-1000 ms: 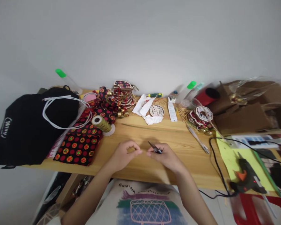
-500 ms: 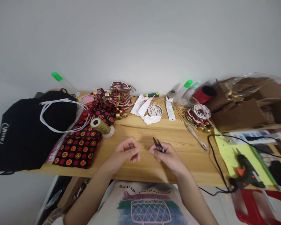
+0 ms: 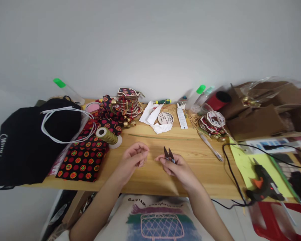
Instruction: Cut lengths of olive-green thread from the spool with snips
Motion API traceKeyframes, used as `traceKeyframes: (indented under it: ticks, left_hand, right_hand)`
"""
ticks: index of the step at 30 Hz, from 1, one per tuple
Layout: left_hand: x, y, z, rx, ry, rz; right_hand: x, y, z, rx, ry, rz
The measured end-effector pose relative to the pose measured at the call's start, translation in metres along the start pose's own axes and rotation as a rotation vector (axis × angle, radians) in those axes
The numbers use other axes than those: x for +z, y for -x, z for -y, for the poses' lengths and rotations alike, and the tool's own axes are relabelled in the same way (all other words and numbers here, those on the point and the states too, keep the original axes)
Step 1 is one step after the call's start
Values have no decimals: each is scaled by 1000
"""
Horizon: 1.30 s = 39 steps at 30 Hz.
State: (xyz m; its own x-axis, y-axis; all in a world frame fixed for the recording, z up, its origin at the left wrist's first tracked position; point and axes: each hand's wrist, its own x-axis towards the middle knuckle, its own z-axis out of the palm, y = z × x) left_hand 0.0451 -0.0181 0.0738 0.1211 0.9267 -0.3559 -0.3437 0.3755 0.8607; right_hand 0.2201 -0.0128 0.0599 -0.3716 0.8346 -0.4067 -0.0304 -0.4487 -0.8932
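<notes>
The right hand (image 3: 177,167) is gripping a small pair of thread snips (image 3: 168,154) above the middle of the wooden table (image 3: 203,174). Its fingers are curled around the lower part of the tool, and the two dark blades are sticking out above them. The left hand (image 3: 133,158) is hovering just beside it, with thumb and fingertips pinched together. It is probably pinching a fine thread, but the view is too small to show one, so I cannot tell what is between these fingers.

To do this step well, the left hand should be keeping the pinched thing tight and steady. The right hand should be bringing the open blades exactly to the cutting place, close to the left fingertips but not touching them. A short and clean squeeze is better than a slow one.

The long axis of the snips is running away from the person, nearly upright in the picture. The tips are pointing toward the far wall, slightly leaning to the left, and they are a little apart.

A spool of gold thread (image 3: 107,135) is lying to the left, against patterned fabric (image 3: 82,160). A hot glue gun (image 3: 263,185) is resting on a yellow sheet (image 3: 243,165) well apart on the right.
</notes>
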Motion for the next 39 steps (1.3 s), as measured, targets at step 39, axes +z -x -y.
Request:
traceKeyframes:
  ticks: [39]
  left_hand:
    - [-82,-17,-99,568,-1224,-492]
  right_hand:
    - [-4,0,14,-179,183,-47]
